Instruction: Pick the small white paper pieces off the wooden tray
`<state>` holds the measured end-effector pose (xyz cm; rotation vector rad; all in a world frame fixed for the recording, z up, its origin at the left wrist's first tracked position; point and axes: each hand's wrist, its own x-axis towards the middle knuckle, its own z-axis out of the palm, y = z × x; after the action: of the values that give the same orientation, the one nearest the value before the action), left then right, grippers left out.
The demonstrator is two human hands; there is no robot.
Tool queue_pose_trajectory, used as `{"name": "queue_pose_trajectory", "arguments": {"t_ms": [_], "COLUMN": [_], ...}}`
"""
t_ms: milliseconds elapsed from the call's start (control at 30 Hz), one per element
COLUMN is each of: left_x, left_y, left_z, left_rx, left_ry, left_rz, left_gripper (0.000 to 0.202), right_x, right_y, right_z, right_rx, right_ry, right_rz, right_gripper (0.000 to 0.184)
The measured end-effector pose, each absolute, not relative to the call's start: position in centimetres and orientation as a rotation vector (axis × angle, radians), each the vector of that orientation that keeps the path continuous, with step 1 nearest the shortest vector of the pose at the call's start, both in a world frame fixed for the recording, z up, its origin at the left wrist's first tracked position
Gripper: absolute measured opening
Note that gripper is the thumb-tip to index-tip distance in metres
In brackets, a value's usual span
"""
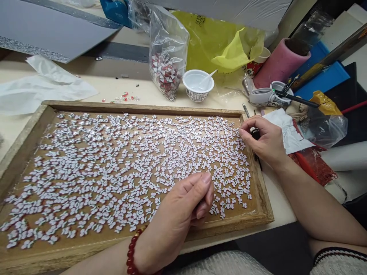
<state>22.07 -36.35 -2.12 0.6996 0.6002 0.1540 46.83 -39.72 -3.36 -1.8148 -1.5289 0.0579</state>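
A shallow wooden tray (160, 108) lies before me, its floor strewn with many small white pieces (126, 160) that have red and green edges. Over the tray's front right part is my left hand (186, 206), thumb pressed against curled fingers. Whatever it pinches, if anything, is too small to make out. My right hand (263, 139) hovers at the tray's right rim, thumb and forefinger pinched together. Its fingertips are by the pieces near that edge, and I cannot see what lies between them.
Behind the tray stand a clear plastic bag (168, 57) of red and white bits and a white bowl (197, 84) with a spoon. Loose beads (126, 97) lie nearby. To the right are a pink roll (282, 63), cups with tools, and a white tissue (286, 131).
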Motion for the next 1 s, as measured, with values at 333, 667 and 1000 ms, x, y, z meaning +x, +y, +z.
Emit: {"name": "queue_pose_trajectory", "arguments": {"t_ms": [333, 667, 1000], "left_x": [21.91, 21.9, 21.81], "left_y": [-36.61, -36.58, -36.61], "left_z": [-2.14, -2.26, -2.32], "left_rx": [0.664, 0.701, 0.779], "left_ry": [0.61, 0.623, 0.632], "left_rz": [0.218, 0.228, 0.133], "left_gripper": [0.04, 0.046, 0.041], "right_x": [46.93, 46.8, 46.84], "right_y": [-39.77, -39.78, -39.95], "right_z": [-3.4, -3.36, -3.33], "right_rx": [-1.798, -1.809, -1.813], "right_ry": [-1.545, -1.581, -1.615], "right_rz": [0.072, 0.109, 0.119], "right_gripper": [0.011, 0.01, 0.008]}}
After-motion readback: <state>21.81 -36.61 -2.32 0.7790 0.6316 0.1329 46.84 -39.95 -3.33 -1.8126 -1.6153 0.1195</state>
